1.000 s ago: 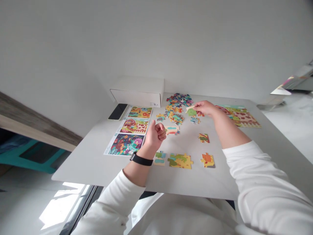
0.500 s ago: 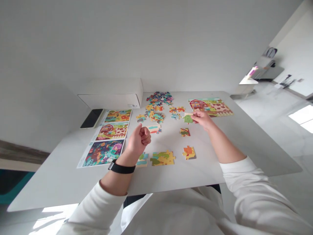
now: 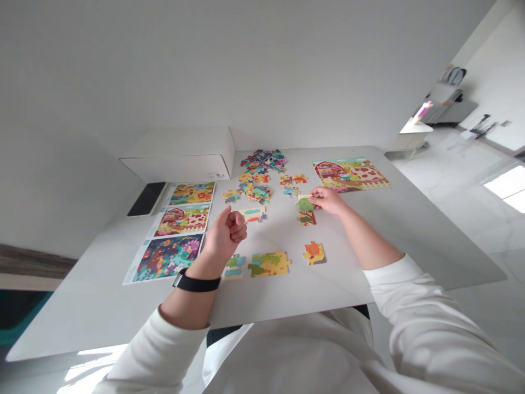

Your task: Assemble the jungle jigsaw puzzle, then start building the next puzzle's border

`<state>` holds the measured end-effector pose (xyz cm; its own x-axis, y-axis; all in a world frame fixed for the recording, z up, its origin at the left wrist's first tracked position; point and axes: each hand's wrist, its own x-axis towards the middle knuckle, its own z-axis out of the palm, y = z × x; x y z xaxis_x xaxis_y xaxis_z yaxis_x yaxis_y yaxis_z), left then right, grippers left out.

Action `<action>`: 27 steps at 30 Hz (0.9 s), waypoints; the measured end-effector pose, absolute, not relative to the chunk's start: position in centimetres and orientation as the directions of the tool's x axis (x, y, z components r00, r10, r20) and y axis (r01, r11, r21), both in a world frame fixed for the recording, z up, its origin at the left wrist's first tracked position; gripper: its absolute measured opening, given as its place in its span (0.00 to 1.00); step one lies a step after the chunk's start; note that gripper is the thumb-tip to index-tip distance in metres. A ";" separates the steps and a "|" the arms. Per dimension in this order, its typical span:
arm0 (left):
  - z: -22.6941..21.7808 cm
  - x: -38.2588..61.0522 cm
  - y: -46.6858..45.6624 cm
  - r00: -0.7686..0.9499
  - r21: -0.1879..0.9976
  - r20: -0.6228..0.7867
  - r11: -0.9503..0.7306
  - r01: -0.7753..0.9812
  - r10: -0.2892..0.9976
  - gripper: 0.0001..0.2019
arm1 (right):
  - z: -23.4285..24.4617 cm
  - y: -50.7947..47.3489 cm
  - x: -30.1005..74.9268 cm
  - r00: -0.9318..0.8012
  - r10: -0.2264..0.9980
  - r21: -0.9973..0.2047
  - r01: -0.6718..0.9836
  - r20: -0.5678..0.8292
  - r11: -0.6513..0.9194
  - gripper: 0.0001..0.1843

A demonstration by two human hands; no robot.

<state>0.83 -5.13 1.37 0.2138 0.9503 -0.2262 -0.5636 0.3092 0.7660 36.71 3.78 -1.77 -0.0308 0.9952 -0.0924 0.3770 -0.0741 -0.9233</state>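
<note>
My right hand (image 3: 329, 201) pinches a green puzzle piece (image 3: 303, 204) with a pale edge. This piece sits directly above a brown, yellow and green puzzle piece (image 3: 307, 218); I cannot tell whether the two interlock. My left hand (image 3: 225, 235) is curled into a fist over the table, with nothing showing in it. Beside it lie a cream piece with a blue patch (image 3: 255, 213) and a blue and green piece (image 3: 234, 268). Joined yellow and green pieces (image 3: 269, 264) rest nearer me, and an orange piece (image 3: 314, 253) lies to their right.
A heap of dark, colourful pieces (image 3: 264, 160) lies at the back, with a smaller yellowish pile (image 3: 256, 192) before it. An assembled farm puzzle (image 3: 351, 175) is at the back right. Picture sheets (image 3: 182, 215), a phone (image 3: 146, 199) and a white box (image 3: 176, 165) are on the left.
My right hand has moved left and slightly nearer with the green puzzle piece, bringing it against the brown, yellow and green one. My left hand stays a fist. The view has shifted slightly.
</note>
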 end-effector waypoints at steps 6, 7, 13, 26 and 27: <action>1.4 0.9 -5.2 0.230 0.764 -0.230 0.322 -0.559 0.945 0.29 | -1.9 3.9 36.6 -0.033 0.994 -0.905 0.417 -0.108 -0.085 0.14; 1.4 0.9 -5.2 0.232 0.765 -0.229 0.322 -0.557 0.945 0.29 | -2.0 3.9 36.6 -0.032 0.994 -0.902 0.423 -0.106 -0.083 0.13; 1.3 0.8 -5.2 0.238 0.776 -0.216 0.314 -0.546 0.947 0.29 | -2.7 4.1 36.8 -0.027 0.997 -0.861 0.507 -0.067 -0.045 0.09; 1.2 0.7 -5.1 0.248 0.768 -0.222 0.326 -0.552 0.943 0.28 | -1.9 3.1 37.5 -0.241 0.943 -0.527 0.784 0.230 0.329 0.12; 1.2 0.6 -5.1 0.246 0.765 -0.221 0.324 -0.557 0.944 0.28 | -1.7 2.9 37.7 -0.284 0.929 -0.516 0.774 0.235 0.367 0.12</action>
